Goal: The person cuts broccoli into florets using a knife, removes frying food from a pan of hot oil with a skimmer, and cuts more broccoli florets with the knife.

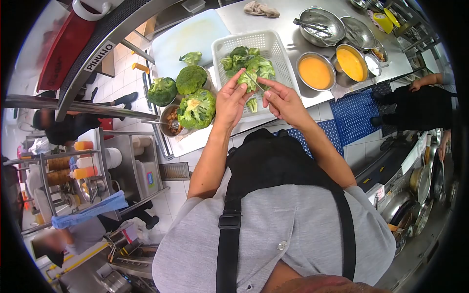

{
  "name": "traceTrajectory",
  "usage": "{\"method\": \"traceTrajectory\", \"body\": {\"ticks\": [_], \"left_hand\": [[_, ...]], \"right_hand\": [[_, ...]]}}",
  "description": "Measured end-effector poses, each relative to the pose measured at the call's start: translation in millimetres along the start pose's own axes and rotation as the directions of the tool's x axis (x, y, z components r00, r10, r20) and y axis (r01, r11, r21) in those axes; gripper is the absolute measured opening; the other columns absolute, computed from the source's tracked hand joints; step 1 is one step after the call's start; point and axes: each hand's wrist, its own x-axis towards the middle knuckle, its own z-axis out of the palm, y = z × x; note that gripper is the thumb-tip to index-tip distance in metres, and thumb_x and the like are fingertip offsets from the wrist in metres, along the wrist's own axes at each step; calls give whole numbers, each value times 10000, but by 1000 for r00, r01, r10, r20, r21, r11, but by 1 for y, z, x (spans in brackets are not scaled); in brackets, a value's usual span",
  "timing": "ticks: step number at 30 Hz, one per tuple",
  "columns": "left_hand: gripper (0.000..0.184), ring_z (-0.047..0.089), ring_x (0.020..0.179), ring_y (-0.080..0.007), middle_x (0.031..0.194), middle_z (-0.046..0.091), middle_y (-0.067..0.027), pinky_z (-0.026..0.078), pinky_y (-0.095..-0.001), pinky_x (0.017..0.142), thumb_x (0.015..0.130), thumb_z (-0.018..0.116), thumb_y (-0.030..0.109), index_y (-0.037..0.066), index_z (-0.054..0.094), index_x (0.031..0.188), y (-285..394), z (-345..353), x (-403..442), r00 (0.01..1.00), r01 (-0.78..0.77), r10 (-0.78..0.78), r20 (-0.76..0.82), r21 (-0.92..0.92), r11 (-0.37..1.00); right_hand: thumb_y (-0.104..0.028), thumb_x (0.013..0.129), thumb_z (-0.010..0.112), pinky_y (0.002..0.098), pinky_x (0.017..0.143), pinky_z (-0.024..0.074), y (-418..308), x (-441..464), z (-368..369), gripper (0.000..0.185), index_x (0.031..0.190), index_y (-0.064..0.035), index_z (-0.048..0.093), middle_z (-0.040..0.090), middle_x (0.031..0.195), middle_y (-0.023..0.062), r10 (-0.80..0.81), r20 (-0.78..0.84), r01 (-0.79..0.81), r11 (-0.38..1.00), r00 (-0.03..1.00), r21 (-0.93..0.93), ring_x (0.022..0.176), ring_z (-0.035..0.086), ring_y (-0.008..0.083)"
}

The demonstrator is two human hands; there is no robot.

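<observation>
My left hand (231,101) pinches a broccoli floret (247,84) over the near part of a white perforated basket (289,73). A small knife, its thin blade (256,82) lying against the floret, is in the closed fingers of my right hand (287,101); its handle is hidden. More cut broccoli (259,66) lies inside the basket, and one small piece (252,105) is near its front wall. Left of my left hand are whole broccoli heads: one with its cut stem showing (197,109), one behind it (191,79) and another at the edge (162,92).
A white cutting board (190,36) lies at the back left. On the right stand pots of orange liquid (316,71) and yellow liquid (351,63), near a metal colander (322,24) with tongs. A metal bowl (172,122) sits at the left edge. Co-workers stand on both sides.
</observation>
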Motion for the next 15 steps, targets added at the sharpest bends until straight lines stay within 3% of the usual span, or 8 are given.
{"method": "traceTrajectory", "body": {"ticks": [7, 15], "left_hand": [[483, 637, 1126, -157, 1267, 663, -95, 516, -355, 1005, 1031, 555, 20, -9, 461, 1504, -5, 3, -3, 998, -43, 43, -42, -2, 999], [467, 646, 1047, -154, 1223, 665, -98, 538, -341, 962, 1036, 523, -5, -42, 453, 1496, -11, 13, 1, 996, -67, 67, -55, -7, 998]], "right_hand": [[-129, 1061, 543, 182, 475, 359, -2, -2, 8, 543, 1583, -115, 391, 586, 830, -13, -23, -32, 22, 999, 999, -27, 551, 418, 27], [-112, 1060, 535, 184, 460, 349, 3, 6, 11, 594, 1613, -122, 319, 577, 849, -3, 14, -58, -13, 1000, 998, 18, 563, 425, 37]]}}
